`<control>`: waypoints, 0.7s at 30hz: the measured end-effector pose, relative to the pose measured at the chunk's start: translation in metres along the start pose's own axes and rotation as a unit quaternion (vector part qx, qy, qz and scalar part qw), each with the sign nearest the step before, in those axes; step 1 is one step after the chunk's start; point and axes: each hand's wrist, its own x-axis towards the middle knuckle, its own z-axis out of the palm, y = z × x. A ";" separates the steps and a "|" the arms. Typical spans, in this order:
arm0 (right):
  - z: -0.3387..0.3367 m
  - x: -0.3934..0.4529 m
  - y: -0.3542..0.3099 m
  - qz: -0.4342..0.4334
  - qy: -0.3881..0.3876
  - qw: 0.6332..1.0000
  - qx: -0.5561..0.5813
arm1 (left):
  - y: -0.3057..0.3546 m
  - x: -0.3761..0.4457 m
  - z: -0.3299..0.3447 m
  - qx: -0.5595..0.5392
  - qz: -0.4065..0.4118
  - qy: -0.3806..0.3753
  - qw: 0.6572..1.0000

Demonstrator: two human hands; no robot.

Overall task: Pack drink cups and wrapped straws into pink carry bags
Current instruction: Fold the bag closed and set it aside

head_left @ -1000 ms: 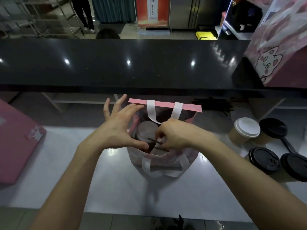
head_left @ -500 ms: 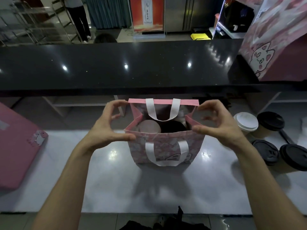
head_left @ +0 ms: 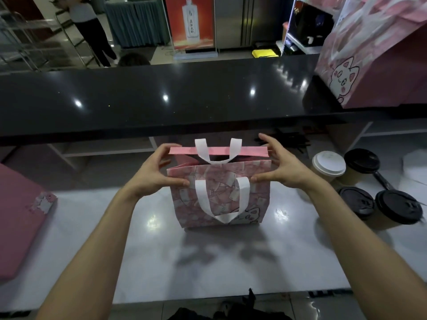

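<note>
While both hands [head_left: 157, 172] [head_left: 280, 167] pinch pink bag [head_left: 219, 199] top edges, worktop [head_left: 208, 262] bare nearside.

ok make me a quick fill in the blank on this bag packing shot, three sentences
1. The handles on the pink bag are ____ in colour.
2. Both hands, left and right, hold the bag at its ____ edge.
3. Among the cups to the right, one lid is white and the other three are ____.

Missing words: white; top; black
</note>
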 end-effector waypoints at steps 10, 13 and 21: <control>0.014 0.009 0.011 -0.053 0.092 0.990 -0.093 | -0.002 -0.005 0.013 0.040 0.031 0.112 0.992; 0.017 0.004 0.011 -0.075 0.090 0.988 -0.102 | -0.002 -0.009 0.011 -0.011 0.036 0.102 0.994; 0.025 0.007 0.014 -0.077 0.118 0.979 -0.149 | -0.008 -0.001 0.013 -0.068 0.064 0.105 0.990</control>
